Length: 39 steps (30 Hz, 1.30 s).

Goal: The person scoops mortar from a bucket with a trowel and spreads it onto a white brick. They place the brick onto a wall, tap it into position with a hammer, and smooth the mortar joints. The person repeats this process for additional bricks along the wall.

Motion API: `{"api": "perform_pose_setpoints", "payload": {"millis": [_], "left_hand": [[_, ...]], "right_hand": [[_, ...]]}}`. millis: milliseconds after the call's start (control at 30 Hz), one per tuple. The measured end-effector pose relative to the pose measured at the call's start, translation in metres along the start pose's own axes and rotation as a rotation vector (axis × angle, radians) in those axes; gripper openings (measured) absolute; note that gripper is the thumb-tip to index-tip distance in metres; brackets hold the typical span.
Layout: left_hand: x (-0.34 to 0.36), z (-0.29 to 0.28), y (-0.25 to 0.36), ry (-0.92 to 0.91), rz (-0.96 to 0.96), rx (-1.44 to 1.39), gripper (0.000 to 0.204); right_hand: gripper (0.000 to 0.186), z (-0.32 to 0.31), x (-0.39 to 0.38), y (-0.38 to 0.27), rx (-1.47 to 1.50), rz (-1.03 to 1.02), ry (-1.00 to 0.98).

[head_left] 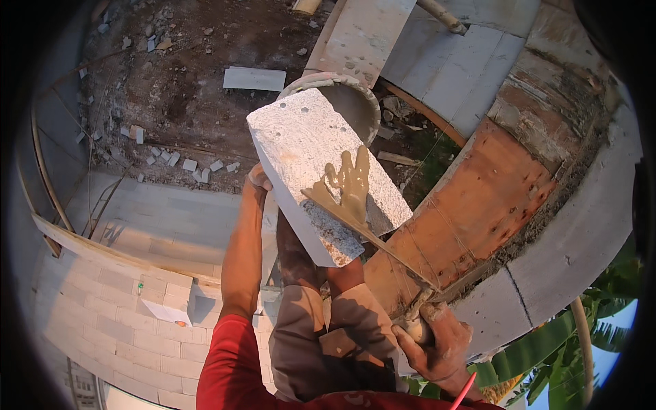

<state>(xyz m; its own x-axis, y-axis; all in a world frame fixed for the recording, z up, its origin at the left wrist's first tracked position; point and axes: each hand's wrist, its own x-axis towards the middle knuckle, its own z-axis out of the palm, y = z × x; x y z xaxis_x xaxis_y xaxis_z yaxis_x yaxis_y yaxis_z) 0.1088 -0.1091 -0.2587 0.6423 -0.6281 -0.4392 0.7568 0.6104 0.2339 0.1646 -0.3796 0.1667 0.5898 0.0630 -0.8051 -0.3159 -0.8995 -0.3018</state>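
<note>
My left hand [258, 178] grips the left edge of a white lightweight concrete block [294, 140]; most of its fingers are hidden behind the block. The block is tilted up in front of my legs, its rough broad face toward me. In my right hand [443, 345], lower right, the fingers wrap round the handle of a trowel [386, 251]. The blade appears nearly edge-on and lies across the block's lower right part. Wet grey-brown mortar [354, 181] spreads over the block's face just above the blade, in finger-like streaks.
Behind the block stands a round bucket [321, 78] holding grey material. An orange-brown board [471, 198] runs along a curved block wall top [574, 273] at right. A pale slab [254, 78] and rubble lie on the dirt. A block wall [116, 307] stands lower left.
</note>
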Motion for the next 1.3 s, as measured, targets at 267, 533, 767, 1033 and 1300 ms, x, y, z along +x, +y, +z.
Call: {"api": "perform_pose_setpoints", "payload": {"millis": [267, 533, 767, 1033, 1300], "left_hand": [[0.016, 0.011, 0.005, -0.076, 0.005, 0.081, 0.096], [0.024, 0.017, 0.016, -0.150, -0.004, 0.202, 0.096], [0.032, 0.015, 0.027, -0.195, -0.027, 0.318, 0.099], [0.028, 0.012, 0.027, -0.212, -0.084, 0.373, 0.111], [0.013, 0.019, 0.030, -0.163, -0.201, 0.312, 0.119]], "right_hand": [[0.053, -0.049, 0.004, -0.043, -0.337, 0.069, -0.143], [0.051, -0.069, 0.023, -0.062, -0.570, 0.084, -0.102], [0.050, -0.066, 0.036, -0.058, -0.456, 0.071, -0.110], [0.041, -0.061, 0.051, -0.041, -0.248, 0.048, -0.119], [0.035, -0.064, 0.070, -0.006, -0.052, 0.141, -0.105]]}}
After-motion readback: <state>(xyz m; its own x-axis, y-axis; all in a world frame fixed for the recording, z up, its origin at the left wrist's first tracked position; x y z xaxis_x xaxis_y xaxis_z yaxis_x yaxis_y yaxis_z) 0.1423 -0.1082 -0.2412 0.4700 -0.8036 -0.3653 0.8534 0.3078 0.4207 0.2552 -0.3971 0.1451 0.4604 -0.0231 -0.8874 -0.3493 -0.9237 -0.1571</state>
